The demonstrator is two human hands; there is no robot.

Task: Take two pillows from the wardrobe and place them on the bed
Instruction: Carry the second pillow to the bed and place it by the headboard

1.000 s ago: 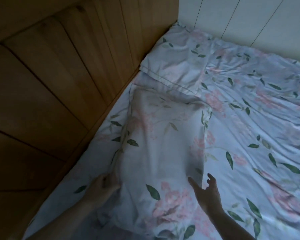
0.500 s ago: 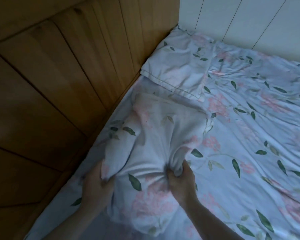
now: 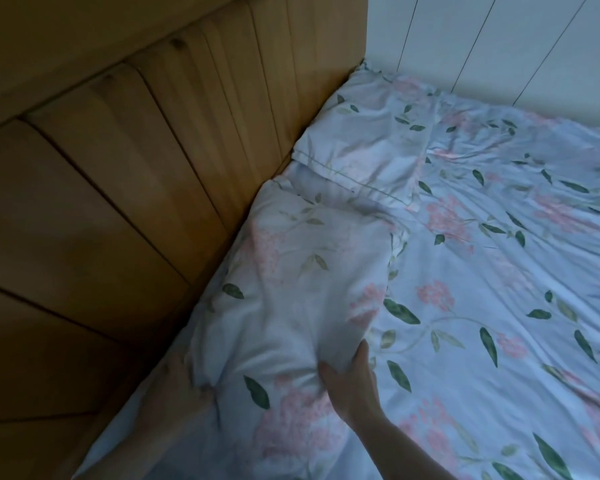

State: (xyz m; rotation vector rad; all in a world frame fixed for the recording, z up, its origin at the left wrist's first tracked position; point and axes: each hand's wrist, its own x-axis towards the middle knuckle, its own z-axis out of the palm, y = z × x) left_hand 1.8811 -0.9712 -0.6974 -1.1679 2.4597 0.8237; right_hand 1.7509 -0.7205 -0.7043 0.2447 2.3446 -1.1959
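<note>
Dim room: slanted wooden headboard planks (image 3: 125,188) along the left, white panelled wall (image 3: 499,39) with thin dark seams across the far right corner.

No legible text, label, brand mark, number or sign found anywhere in view. The pale blue cotton bed sheet (image 3: 499,306) carries only a printed pattern of pink blossoms and green leaves, and the matching floral pillow (image 3: 291,289) and the second floral pillow (image 3: 361,147) show the same print without lettering or tags. The brown wooden plank headboard (image 3: 118,202) and the white panelled wall (image 3: 499,39) bear no markings.
</note>
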